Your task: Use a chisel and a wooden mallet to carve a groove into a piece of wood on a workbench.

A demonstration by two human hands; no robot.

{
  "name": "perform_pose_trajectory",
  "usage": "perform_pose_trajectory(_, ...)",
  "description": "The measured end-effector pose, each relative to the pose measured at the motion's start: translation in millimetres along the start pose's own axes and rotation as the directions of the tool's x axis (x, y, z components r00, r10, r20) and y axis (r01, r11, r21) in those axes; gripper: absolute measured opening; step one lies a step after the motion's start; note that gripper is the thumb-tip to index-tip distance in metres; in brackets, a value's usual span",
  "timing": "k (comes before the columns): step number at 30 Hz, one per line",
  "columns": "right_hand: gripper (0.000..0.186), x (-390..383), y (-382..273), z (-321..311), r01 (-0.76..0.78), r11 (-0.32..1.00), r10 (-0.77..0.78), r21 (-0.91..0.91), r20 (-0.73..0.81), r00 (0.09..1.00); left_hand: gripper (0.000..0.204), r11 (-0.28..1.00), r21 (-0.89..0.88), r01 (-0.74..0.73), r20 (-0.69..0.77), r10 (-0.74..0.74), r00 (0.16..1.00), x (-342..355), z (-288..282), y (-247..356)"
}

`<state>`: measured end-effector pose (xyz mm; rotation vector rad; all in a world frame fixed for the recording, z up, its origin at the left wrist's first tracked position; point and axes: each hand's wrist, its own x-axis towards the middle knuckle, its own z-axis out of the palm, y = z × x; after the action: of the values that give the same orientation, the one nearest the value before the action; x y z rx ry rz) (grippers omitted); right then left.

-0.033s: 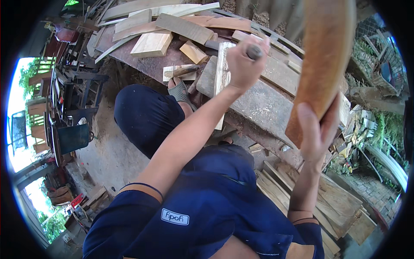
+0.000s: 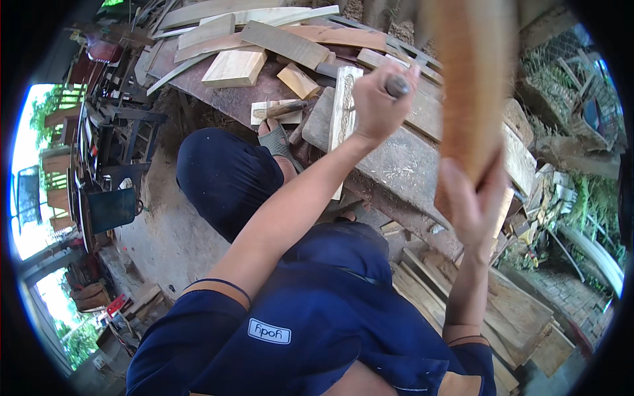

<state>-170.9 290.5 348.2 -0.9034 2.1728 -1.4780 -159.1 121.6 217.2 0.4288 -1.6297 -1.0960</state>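
My left hand (image 2: pixel 380 105) is closed around an upright tool handle (image 2: pixel 397 86), its rounded end showing above my fist, over a pale carved wooden piece (image 2: pixel 345 92) on a worn bench slab (image 2: pixel 389 171); the tool's lower end is mostly hidden. My right hand (image 2: pixel 475 198) grips the lower end of a long brown wooden bat (image 2: pixel 474 86), blurred and raised just right of my left fist. A short wooden-handled tool (image 2: pixel 287 107) lies on a small pale block beyond my knee.
Offcuts and boards (image 2: pixel 277 43) cover the bench's far part, with a thick block (image 2: pixel 234 69) among them. My sandaled foot (image 2: pixel 272 137) is beside the bench. More planks (image 2: pixel 522 317) lie low at right. Stacked dark furniture (image 2: pixel 112 198) stands at left.
The brown bat in my right hand has swung left, closer to my left fist, and is more blurred. My left hand has shifted slightly right.
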Motion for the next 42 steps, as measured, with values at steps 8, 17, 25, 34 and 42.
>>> perform_pose_trajectory(8, 0.050, -7, 19, 1, 0.015, 0.999, -0.013, 0.039, -0.059, 0.998, 0.028, 0.995, 0.093, 0.045, 0.061, -0.051, 0.997, -7, 5, 12)
perform_pose_trajectory(17, 0.055, -20, 54, 4, -0.023, 0.986, 0.027, -0.162, 0.023, 0.999, 0.015, 0.984, -0.077, 0.162, 0.165, -0.147, 0.975, 1, -14, 17)
perform_pose_trajectory(25, 0.050, -29, 87, 15, -0.222, 0.975, 0.220, 0.023, 0.069, 0.973, 0.040, 0.780, -0.472, 0.410, 0.022, -0.455, 0.890, 44, -50, -14)
perform_pose_trajectory(34, 0.045, -38, 92, 23, -0.257, 0.959, 0.250, 0.119, 0.066, 0.966, 0.037, 0.634, -0.645, 0.427, -0.295, -0.722, 0.626, 56, -73, -51)
perform_pose_trajectory(42, 0.046, -44, 87, 20, -0.285, 0.953, 0.280, 0.105, 0.053, 0.958, 0.030, 0.844, -0.436, 0.313, -0.155, -0.413, 0.897, 54, -31, -8)
